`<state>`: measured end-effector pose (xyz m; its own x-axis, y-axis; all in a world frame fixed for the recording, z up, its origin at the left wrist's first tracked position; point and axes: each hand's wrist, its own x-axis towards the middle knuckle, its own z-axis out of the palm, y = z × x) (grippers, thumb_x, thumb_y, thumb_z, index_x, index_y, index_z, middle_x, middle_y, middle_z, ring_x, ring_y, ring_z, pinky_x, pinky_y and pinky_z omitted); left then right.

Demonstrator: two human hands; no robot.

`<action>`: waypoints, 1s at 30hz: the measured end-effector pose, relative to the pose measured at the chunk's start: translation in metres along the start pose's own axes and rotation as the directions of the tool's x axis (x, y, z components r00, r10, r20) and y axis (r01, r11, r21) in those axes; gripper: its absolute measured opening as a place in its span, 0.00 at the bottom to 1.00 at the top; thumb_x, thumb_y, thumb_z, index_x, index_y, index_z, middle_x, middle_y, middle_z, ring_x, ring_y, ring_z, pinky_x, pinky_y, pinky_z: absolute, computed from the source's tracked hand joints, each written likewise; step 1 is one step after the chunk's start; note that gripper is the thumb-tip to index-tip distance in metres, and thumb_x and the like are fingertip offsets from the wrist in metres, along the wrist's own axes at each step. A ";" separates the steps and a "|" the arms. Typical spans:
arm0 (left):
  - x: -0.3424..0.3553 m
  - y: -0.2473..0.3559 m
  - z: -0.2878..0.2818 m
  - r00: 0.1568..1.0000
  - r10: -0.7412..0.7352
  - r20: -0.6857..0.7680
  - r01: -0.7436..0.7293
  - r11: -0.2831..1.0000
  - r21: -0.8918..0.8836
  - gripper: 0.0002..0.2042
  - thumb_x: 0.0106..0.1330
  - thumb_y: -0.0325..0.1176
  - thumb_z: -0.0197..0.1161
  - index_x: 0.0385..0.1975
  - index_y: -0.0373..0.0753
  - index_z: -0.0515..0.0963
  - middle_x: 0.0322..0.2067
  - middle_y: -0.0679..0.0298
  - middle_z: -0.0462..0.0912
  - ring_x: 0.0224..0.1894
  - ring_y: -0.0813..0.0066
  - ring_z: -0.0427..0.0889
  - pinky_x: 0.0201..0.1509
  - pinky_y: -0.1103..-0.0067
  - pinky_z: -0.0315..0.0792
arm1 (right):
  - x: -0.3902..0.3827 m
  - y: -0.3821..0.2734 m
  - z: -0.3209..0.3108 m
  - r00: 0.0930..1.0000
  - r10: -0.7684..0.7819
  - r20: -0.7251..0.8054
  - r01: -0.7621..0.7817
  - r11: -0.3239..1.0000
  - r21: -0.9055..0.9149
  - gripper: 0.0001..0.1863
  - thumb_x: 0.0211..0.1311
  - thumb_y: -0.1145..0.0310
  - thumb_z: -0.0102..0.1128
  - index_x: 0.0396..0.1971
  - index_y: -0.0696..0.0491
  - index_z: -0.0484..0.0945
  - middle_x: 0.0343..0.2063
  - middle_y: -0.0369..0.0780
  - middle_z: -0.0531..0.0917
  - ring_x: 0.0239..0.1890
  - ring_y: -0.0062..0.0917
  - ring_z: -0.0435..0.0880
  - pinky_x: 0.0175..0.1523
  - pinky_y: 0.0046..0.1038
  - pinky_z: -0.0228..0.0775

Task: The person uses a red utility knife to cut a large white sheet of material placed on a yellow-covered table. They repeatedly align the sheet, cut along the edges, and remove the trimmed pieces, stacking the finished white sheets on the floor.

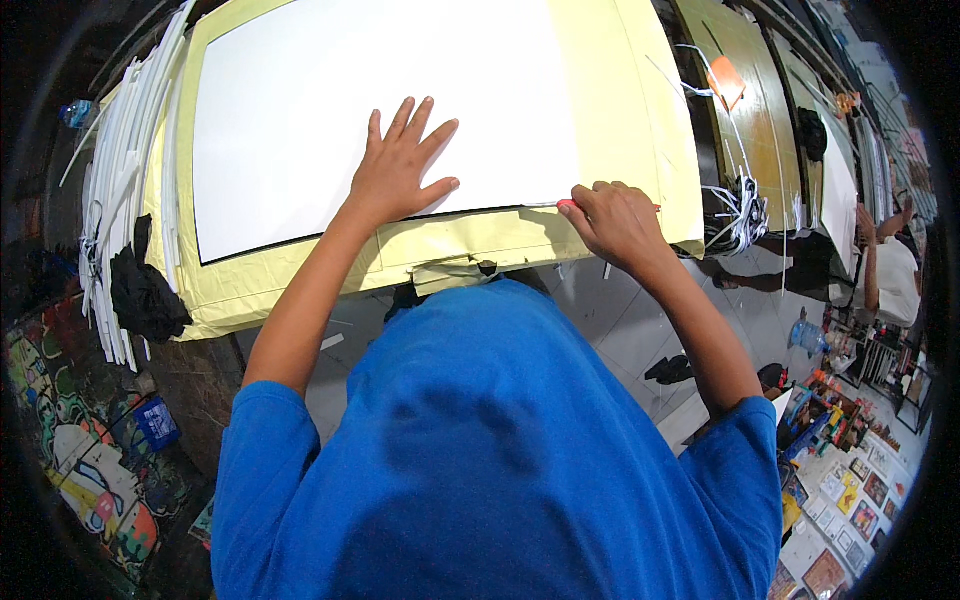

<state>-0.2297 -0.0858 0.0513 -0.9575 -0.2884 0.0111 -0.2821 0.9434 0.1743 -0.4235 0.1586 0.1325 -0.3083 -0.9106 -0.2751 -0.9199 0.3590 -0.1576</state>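
Observation:
A large white sheet [290, 120] with a dark near edge lies on a table covered in pale yellow paper [640, 100]. My left hand [400, 165] is pressed flat on the sheet with its fingers spread, close to the near edge. At the sheet's near right corner, my right hand [618, 222] is closed round a red-handled cutter knife [566, 203]. Its thin blade points left and lies along the dark edge. Most of the handle is hidden in my fingers; its red end shows past them.
Bundled white strips [125, 190] and a black cloth [147, 290] flank the table's left end. At right stand another table [745, 120] with an orange object [728, 82] and tangled white strapping [740, 215]. Another person [893, 275] is at far right. Tiled floor [600, 310] shows near me.

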 end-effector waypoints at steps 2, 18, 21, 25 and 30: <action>0.000 -0.001 0.001 1.000 0.000 -0.004 0.000 1.000 0.003 0.38 0.61 0.61 0.57 0.71 0.56 0.60 0.74 0.54 0.51 0.77 0.53 0.45 0.75 0.46 0.36 | 0.001 -0.002 0.001 1.000 -0.001 -0.006 0.001 1.000 -0.012 0.21 0.70 0.52 0.51 0.30 0.55 0.81 0.23 0.47 0.80 0.30 0.42 0.82 0.37 0.42 0.71; 0.000 0.000 0.005 1.000 -0.015 -0.010 0.016 0.999 0.030 0.37 0.63 0.64 0.55 0.71 0.58 0.60 0.74 0.55 0.52 0.77 0.56 0.44 0.75 0.46 0.35 | 0.004 -0.007 0.013 0.999 -0.015 -0.037 0.011 0.996 -0.090 0.21 0.69 0.49 0.52 0.30 0.53 0.81 0.22 0.47 0.82 0.27 0.41 0.83 0.33 0.42 0.74; 0.001 0.000 0.005 1.000 -0.002 -0.017 0.003 1.000 0.030 0.37 0.62 0.64 0.55 0.71 0.58 0.61 0.74 0.55 0.52 0.77 0.56 0.44 0.75 0.46 0.36 | 0.005 -0.012 0.012 1.000 -0.003 -0.028 0.000 0.992 -0.124 0.21 0.68 0.49 0.53 0.29 0.53 0.81 0.22 0.47 0.82 0.27 0.41 0.84 0.32 0.42 0.75; 0.001 -0.001 0.004 1.000 0.008 -0.013 -0.007 0.999 0.035 0.37 0.62 0.64 0.56 0.71 0.58 0.61 0.74 0.55 0.52 0.77 0.55 0.45 0.75 0.46 0.36 | 0.009 -0.009 0.006 0.998 -0.060 -0.013 0.058 0.988 -0.140 0.20 0.69 0.50 0.54 0.29 0.52 0.81 0.21 0.47 0.82 0.28 0.40 0.85 0.32 0.41 0.76; 0.000 0.001 0.000 1.000 0.001 0.013 -0.002 1.000 0.018 0.38 0.60 0.58 0.59 0.71 0.55 0.60 0.74 0.53 0.50 0.77 0.53 0.44 0.75 0.46 0.36 | 0.011 0.007 0.007 0.995 -0.091 0.046 0.096 0.986 -0.136 0.20 0.70 0.50 0.51 0.32 0.52 0.81 0.22 0.47 0.83 0.29 0.41 0.86 0.33 0.43 0.76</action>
<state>-0.2295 -0.0847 0.0514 -0.9586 -0.2849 -0.0011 -0.2815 0.9467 0.1563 -0.4318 0.1522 0.1213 -0.2120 -0.9291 -0.3031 -0.9696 0.2386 -0.0534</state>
